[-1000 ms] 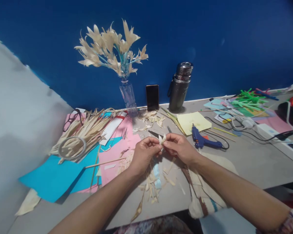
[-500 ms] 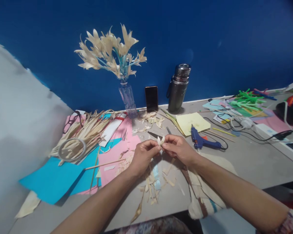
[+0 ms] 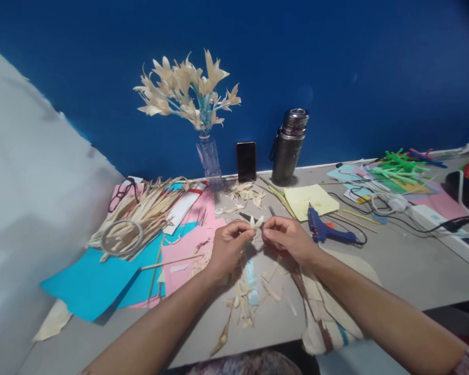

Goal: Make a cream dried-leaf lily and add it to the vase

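Wall (image 3: 336, 78): blue, beyond both hands.
Left hand (image 3: 230, 247): pinching pale petals (image 3: 257, 223) at its fingertips.
Right hand (image 3: 291, 240): curled just beside them; if it grips something, I cannot tell.
Glue gun (image 3: 329, 229): lying to the right of this hand.

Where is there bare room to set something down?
Bare desk lies between the glue gun, cloth and power strip; a smaller patch lies between cloth and scraps. Crowded: papers and dry strips at left, scraps around the left hand.
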Available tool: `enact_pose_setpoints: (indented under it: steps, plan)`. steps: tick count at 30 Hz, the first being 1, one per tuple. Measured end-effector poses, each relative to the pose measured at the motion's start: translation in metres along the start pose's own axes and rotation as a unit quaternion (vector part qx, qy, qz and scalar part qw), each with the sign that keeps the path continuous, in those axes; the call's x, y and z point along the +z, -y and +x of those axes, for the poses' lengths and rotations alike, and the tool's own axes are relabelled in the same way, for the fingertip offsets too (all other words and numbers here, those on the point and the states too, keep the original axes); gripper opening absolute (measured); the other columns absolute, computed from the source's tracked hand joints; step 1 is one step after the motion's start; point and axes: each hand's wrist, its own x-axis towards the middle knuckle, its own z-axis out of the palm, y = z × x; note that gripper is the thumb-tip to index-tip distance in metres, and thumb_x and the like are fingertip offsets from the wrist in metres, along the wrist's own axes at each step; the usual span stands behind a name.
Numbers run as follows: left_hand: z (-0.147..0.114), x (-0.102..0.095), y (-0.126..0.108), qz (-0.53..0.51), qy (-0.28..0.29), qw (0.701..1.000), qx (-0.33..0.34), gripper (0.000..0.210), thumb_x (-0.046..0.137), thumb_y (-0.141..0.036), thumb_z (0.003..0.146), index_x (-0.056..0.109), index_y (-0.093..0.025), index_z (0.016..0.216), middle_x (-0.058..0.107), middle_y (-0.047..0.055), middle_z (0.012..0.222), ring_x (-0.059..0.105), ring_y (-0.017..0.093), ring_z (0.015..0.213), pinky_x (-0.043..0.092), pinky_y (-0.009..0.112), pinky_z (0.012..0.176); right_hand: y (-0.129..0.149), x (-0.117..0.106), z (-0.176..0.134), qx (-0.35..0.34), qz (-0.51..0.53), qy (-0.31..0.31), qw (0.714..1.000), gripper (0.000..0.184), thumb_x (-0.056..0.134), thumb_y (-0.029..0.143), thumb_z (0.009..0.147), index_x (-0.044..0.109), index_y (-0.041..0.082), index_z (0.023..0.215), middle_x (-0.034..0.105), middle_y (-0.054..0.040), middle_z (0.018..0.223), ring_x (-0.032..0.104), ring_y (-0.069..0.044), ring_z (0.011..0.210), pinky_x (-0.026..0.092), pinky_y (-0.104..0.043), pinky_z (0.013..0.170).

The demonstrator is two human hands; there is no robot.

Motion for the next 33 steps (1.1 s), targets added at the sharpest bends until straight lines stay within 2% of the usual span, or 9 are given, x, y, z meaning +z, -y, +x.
enact_pose_setpoints:
  steps: [2,5,10,16,22,25,28,33]
  plan:
    - [0.002,0.001,0.002,-0.095,0.008,0.990,-0.101,0.026,0.085,-0.034,0.065,0.068,-0.016,0.068,0.059,0.000,0.061,0.052,0.011,0.056,0.042,0.023,0.056,-0.001,-0.001,0.000,-0.001,-0.015,-0.008,1.000,0.031,0.076,0.045,0.074,0.065,0.017,0.079,0.053,0.0041,0.059,0.036,-0.007,0.047,0.025,-0.021,0.044]
    - [0.005,0.001,0.006,-0.176,0.027,0.972,-0.154,0.037,0.092,-0.037,0.054,0.066,-0.014,0.067,0.060,0.000,0.060,0.055,0.009,0.055,0.042,0.020,0.054,-0.005,-0.003,0.002,-0.002,-0.023,-0.019,1.000,0.030,0.076,0.045,0.076,0.064,0.017,0.081,0.053,0.0041,0.059,0.035,-0.006,0.047,0.025,-0.021,0.044]
    - [0.006,-0.001,0.009,-0.189,0.053,0.970,-0.141,0.038,0.094,-0.035,0.052,0.066,-0.013,0.066,0.062,0.000,0.059,0.055,0.008,0.053,0.040,0.018,0.051,-0.007,-0.005,0.004,-0.012,-0.051,-0.020,0.998,0.029,0.075,0.044,0.075,0.064,0.017,0.080,0.055,0.0034,0.059,0.036,-0.007,0.047,0.025,-0.021,0.044]
    - [0.004,-0.001,0.010,-0.196,0.070,0.966,-0.156,0.038,0.093,-0.036,0.054,0.064,-0.014,0.066,0.063,0.001,0.058,0.054,0.009,0.051,0.039,0.019,0.048,-0.009,-0.009,0.008,-0.045,-0.106,-0.008,0.993,0.025,0.072,0.041,0.077,0.065,0.017,0.079,0.060,0.0010,0.065,0.047,-0.010,0.054,0.035,-0.023,0.050]
    - [-0.003,0.004,0.000,-0.137,0.008,0.982,-0.133,0.029,0.087,-0.032,0.061,0.064,-0.015,0.065,0.054,-0.003,0.051,0.044,0.006,0.046,0.037,0.019,0.047,-0.010,-0.010,0.009,-0.044,-0.124,0.002,0.991,0.024,0.071,0.041,0.077,0.064,0.018,0.078,0.059,0.0019,0.063,0.047,-0.011,0.054,0.035,-0.023,0.050]
    - [-0.004,0.002,-0.004,-0.108,-0.003,0.987,-0.119,0.024,0.083,-0.032,0.066,0.065,-0.015,0.067,0.054,-0.003,0.052,0.040,0.005,0.044,0.033,0.019,0.045,-0.007,-0.008,0.007,-0.047,-0.140,0.003,0.989,0.025,0.074,0.041,0.075,0.065,0.018,0.077,0.061,0.0005,0.067,0.049,-0.012,0.058,0.037,-0.024,0.053]
    - [-0.003,0.001,-0.006,-0.076,0.005,0.992,-0.097,0.022,0.081,-0.032,0.067,0.066,-0.015,0.066,0.057,-0.001,0.056,0.042,0.007,0.047,0.033,0.020,0.046,-0.005,-0.008,0.005,-0.034,-0.123,0.003,0.992,0.028,0.075,0.044,0.076,0.066,0.018,0.079,0.060,0.0008,0.067,0.048,-0.011,0.058,0.037,-0.025,0.055]
    - [-0.002,0.003,-0.008,-0.046,0.019,0.997,-0.067,0.016,0.077,-0.026,0.067,0.067,-0.015,0.062,0.059,0.001,0.059,0.049,0.011,0.056,0.041,0.023,0.055,-0.005,-0.010,0.002,-0.014,-0.043,0.001,0.999,0.031,0.072,0.047,0.082,0.067,0.017,0.088,0.064,-0.0008,0.071,0.039,-0.007,0.051,0.029,-0.023,0.049]
